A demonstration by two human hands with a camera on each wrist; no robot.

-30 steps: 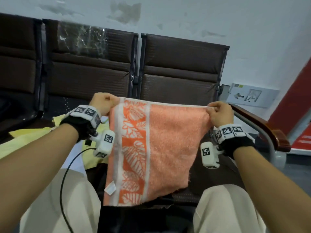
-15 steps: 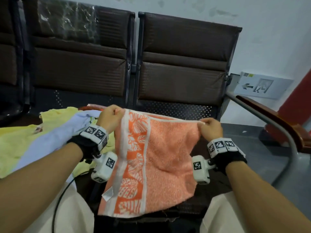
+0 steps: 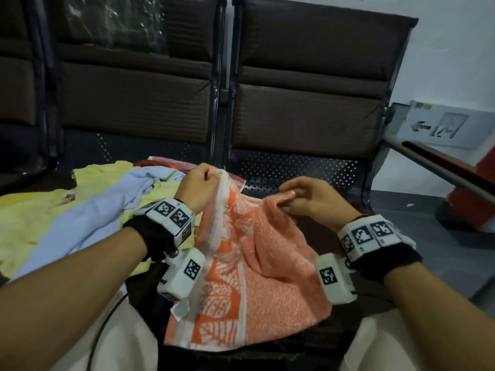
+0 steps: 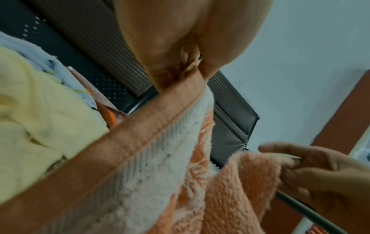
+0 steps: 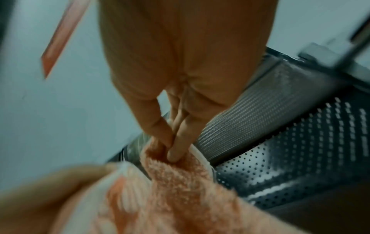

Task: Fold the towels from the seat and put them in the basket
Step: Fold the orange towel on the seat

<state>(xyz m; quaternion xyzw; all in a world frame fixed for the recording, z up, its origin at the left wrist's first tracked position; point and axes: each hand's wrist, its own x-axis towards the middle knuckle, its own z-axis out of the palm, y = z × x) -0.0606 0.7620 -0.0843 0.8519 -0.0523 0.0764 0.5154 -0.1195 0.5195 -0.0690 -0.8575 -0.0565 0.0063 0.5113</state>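
An orange towel (image 3: 267,277) with a white leaf-patterned band hangs in front of me over my lap. My left hand (image 3: 199,187) grips its upper left corner; the left wrist view shows the hem (image 4: 140,131) running out of that fist (image 4: 180,63). My right hand (image 3: 300,200) pinches the upper right corner between thumb and fingers (image 5: 176,142). The two held corners are close together, and the cloth (image 5: 180,182) sags in a fold between them. No basket is in view.
A pile of other towels lies on the seat to my left: yellow (image 3: 32,223), light blue (image 3: 88,220) and a reddish one (image 3: 166,163) underneath. Dark perforated bench seats (image 3: 294,170) with brown backrests face me. An armrest (image 3: 442,162) runs along the right.
My hands have come down and moved toward each other. The towel, stretched flat a second ago, now sags and bunches between them. The head view has tilted down toward the seat.
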